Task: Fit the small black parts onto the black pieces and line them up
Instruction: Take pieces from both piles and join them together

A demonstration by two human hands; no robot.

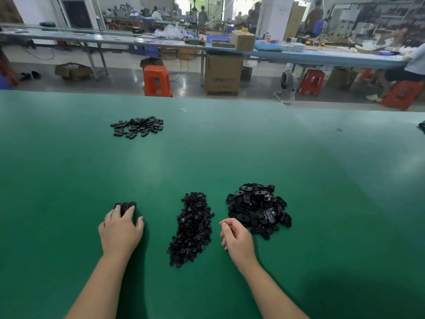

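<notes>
A wide green tabletop (207,157) carries everything and runs from under both forearms out to its far edge, well beyond the hands.

The biggest heap is the pile of black pieces (258,209), flat oval shells with openings in them. It lies just ahead of and to the outside of the right hand, its near edge almost at the knuckles. Next in size is the pile of small black parts (193,229), a long narrow mound lying between the two hands, closer to the right one, and stretching from level with the wrists to a little past the fingertips. The two piles lie just beside each other without clearly touching.

A flatter scatter of dark oval pieces, the far group (137,126), lies well ahead of the left hand, far out of reach of either.

The left hand (120,231) rests palm down on the tabletop with its fingers spread, their tips lying over a short row of black pieces (125,206) set side by side; the thumb stretches out to the inner side, flat on the green surface.

The right hand (236,240) is loosely curled, its fingers bent inward toward the palm beside the small parts. Whether anything is pinched inside that curl I cannot tell.
</notes>
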